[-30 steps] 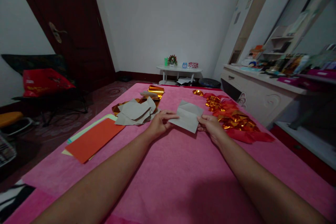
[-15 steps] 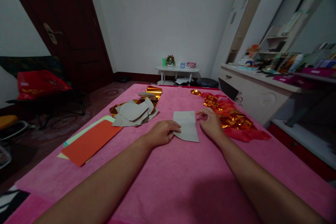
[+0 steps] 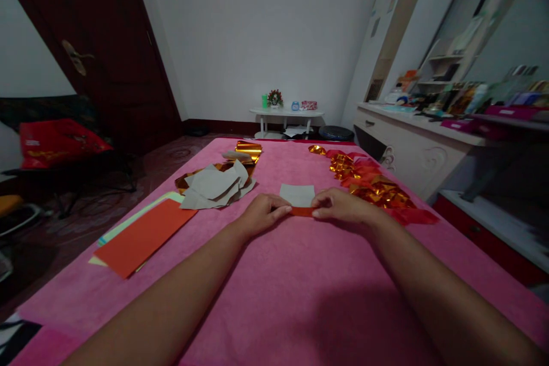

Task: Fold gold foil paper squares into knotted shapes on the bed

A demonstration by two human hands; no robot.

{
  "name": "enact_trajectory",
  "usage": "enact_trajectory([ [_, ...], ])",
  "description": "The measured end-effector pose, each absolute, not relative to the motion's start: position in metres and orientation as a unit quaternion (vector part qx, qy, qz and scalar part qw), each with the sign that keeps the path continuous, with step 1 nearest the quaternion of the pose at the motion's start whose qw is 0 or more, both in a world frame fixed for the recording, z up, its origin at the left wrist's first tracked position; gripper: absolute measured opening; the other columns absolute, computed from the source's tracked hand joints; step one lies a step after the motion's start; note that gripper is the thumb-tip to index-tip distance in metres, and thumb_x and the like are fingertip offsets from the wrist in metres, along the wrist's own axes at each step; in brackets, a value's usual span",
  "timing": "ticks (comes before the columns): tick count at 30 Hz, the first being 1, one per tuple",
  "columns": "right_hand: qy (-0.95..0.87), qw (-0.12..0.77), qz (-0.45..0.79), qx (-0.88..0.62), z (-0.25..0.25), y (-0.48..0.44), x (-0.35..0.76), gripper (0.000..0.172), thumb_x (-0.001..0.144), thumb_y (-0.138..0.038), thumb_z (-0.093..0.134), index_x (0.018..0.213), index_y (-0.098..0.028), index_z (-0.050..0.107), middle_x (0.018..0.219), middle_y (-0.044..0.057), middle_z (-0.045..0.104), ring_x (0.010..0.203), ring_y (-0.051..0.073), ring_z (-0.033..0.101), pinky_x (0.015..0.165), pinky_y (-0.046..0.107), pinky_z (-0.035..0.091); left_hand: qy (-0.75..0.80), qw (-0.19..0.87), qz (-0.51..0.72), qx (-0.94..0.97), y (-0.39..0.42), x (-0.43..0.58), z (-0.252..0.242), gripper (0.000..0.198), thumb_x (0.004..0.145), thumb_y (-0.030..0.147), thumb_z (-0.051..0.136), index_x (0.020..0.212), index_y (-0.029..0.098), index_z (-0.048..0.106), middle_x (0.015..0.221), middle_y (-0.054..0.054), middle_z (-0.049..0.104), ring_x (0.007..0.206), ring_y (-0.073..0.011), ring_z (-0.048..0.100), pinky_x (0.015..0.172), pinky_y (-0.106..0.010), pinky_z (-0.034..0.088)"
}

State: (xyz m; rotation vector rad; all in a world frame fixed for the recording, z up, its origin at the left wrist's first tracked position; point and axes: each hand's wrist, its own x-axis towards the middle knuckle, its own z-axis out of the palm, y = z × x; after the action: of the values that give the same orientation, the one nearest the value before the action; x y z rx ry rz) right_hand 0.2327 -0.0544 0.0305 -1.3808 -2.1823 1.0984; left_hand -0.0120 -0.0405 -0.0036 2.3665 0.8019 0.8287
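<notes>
A small sheet of paper (image 3: 297,193), pale grey on the upper face, lies on the pink cloth in front of me. Its near edge is folded over, so a narrow orange-red strip of the other face shows. My left hand (image 3: 266,213) pinches the left end of that fold with thumb and fingers. At the right end, my right hand (image 3: 337,205) is closed on the same fold, thumb towards me. To the left of the hands is a loose pile of grey paper pieces (image 3: 217,186), with gold foil under it.
Orange and pale sheets (image 3: 143,234) lie at the table's left. A gold foil roll (image 3: 249,151) is at the far side. Crumpled gold and red foil (image 3: 377,190) spreads along the right. A dresser (image 3: 412,134) stands beyond the right edge.
The paper's near edge has been folded up and over, showing orange-red. My right hand has moved from beside the paper onto its near right corner, and my left hand onto the near left corner.
</notes>
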Motion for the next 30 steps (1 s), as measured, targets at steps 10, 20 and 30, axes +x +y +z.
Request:
enact_trajectory([
  [10,-0.720,0.225,0.257,-0.604,0.006,-0.042,0.230,0.030,0.067,-0.037,0.065,0.050,-0.016,0.052,0.048,-0.004,0.044,0.048,0.008,0.038,0.047,0.023,0.025,0.441,0.106,0.314,0.834,-0.035,0.003,-0.012,0.025,0.074,0.026,0.066,0.098,0.020,0.068,0.087,-0.003,0.066,0.079,-0.0164,0.058,0.070,-0.026,0.042],
  [20,-0.654,0.247,0.120,-0.705,-0.002,-0.043,0.221,0.039,0.052,-0.031,0.079,0.085,-0.019,0.065,0.069,0.002,0.065,0.061,0.015,0.057,0.054,0.025,0.036,0.485,0.076,0.324,0.809,-0.036,-0.002,-0.015,0.038,0.070,0.035,0.071,0.104,0.021,0.063,0.095,-0.007,0.061,0.091,-0.0219,0.056,0.076,-0.032,0.044],
  [30,-0.634,0.351,0.278,-0.630,-0.013,-0.041,0.225,0.021,0.053,-0.032,0.076,0.055,-0.019,0.060,0.050,-0.004,0.056,0.049,0.011,0.049,0.048,0.022,0.031,0.472,0.167,0.379,0.779,-0.027,-0.003,-0.022,0.077,0.059,0.038,0.079,0.127,0.021,0.048,0.106,-0.009,0.063,0.095,-0.0235,0.059,0.083,-0.037,0.046],
])
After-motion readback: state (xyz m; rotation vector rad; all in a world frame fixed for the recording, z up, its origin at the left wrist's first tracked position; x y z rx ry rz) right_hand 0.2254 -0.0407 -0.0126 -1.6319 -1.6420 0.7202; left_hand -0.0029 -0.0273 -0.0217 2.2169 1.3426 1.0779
